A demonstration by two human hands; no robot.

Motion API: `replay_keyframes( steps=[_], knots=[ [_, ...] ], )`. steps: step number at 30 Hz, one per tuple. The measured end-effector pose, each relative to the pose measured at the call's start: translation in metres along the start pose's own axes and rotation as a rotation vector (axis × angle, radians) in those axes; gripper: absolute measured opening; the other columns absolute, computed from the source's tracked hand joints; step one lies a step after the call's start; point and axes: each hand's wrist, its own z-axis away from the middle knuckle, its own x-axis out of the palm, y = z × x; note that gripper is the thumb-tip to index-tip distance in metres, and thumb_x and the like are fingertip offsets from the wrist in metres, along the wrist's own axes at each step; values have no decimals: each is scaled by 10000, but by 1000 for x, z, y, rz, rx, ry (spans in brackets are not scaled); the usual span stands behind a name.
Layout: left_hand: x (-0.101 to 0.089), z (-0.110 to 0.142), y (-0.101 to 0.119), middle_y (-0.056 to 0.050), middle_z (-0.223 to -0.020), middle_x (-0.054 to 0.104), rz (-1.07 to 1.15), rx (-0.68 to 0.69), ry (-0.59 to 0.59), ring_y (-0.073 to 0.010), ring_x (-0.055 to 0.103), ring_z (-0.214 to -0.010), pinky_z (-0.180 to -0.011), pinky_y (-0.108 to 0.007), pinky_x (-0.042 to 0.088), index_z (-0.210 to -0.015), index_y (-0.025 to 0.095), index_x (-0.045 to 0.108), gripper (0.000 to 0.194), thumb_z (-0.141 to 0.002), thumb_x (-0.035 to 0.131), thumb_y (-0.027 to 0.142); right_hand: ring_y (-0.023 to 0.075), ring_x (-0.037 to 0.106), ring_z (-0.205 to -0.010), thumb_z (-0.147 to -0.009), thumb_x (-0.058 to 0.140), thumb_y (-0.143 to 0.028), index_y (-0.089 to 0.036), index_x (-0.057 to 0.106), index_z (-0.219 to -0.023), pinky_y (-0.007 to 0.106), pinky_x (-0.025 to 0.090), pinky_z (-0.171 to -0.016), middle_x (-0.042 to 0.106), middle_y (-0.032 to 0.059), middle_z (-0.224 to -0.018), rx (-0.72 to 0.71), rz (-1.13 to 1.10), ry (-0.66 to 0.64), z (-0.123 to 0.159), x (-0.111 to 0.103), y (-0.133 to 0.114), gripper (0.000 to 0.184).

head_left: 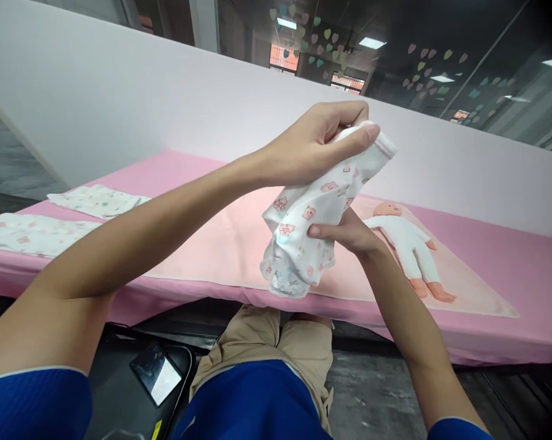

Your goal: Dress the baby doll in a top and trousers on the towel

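Note:
A white baby garment [306, 214] with a pink bear print is held up in the air above the table, bunched and hanging down. My left hand [333, 137] pinches its upper part near a plain white band, thumb in front and fingers curled over the top. Lower down, my right hand [347, 232] grips the cloth from the right side. Its thumb lies on the front, while its other fingers are hidden behind the fabric. Whether the garment is a top or trousers cannot be made out.
A baby doll [404, 235] in white lies on a peach mat [203, 256] over the pink table cover [509, 244]. Two folded printed cloths [99, 200] [38, 233] rest at the left. Below stands a black case [115, 391] with a dark tablet [157, 373] on it.

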Motion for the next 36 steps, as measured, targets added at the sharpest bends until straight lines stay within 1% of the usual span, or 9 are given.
replay_keyframes(
  steps=[6,12,17,22,25,27,31,34,36],
  knots=[
    [-3,-2,2,6,-796,451,449,23,-87,-100,571,-707,-714,-267,483,-834,204,447,333,-1143,488,321,371,690,-1339,-720,999,-564,-281,724,-1312,526,629,-1106,766,88,-1353,-57,48,90,-10,29,-11,711],
    [-12,-7,7,-29,-711,558,830,-127,-161,-105,579,-583,-616,-259,469,-824,147,557,441,-1165,399,376,358,743,-1252,-778,931,-661,-230,760,-1211,506,664,-1040,806,92,-1247,-109,70,195,-10,49,-12,634],
    [-21,-5,29,45,-651,375,1120,-125,37,-14,516,-553,-626,-148,445,-731,170,435,463,-1177,312,195,332,750,-1269,-836,903,-625,-257,758,-1299,495,652,-1073,798,79,-1330,-149,31,195,6,52,0,609],
    [-26,-5,37,28,-723,284,1035,-164,155,-11,451,-579,-619,-147,422,-738,199,348,461,-1190,257,203,355,792,-1161,-851,897,-596,-227,834,-1127,500,669,-985,839,93,-1199,-5,54,148,23,62,37,465],
    [-30,-6,28,11,-772,311,966,-174,89,-37,477,-645,-694,-178,476,-763,204,323,424,-1183,263,209,370,794,-1127,-857,881,-614,-211,822,-1023,514,663,-964,842,108,-1128,20,117,235,28,66,58,440],
    [-31,-7,19,-3,-773,267,934,-157,40,-53,432,-618,-693,-203,477,-730,203,302,447,-1172,230,201,362,765,-1214,-824,920,-580,-230,781,-1130,522,645,-1031,812,111,-1246,-55,138,292,26,65,62,486],
    [-28,-9,3,-18,-763,275,895,-159,-54,-81,370,-577,-626,-243,427,-708,201,343,445,-1145,258,221,334,642,-1435,-713,1008,-527,-304,606,-1418,525,594,-1160,662,102,-1528,-280,80,312,5,55,39,842],
    [-27,-8,-5,-26,-774,312,829,-112,-269,-118,406,-611,-622,-286,404,-763,205,456,364,-1101,325,232,345,661,-1410,-755,976,-558,-287,626,-1406,547,595,-1165,697,100,-1474,-247,41,169,-18,54,10,787],
    [-29,-6,-8,-21,-790,307,728,-45,-334,-108,371,-622,-620,-286,363,-772,202,465,323,-1080,369,201,345,685,-1374,-793,948,-564,-275,662,-1369,560,593,-1172,732,92,-1418,-223,27,152,-29,58,-7,705]
  ],
)
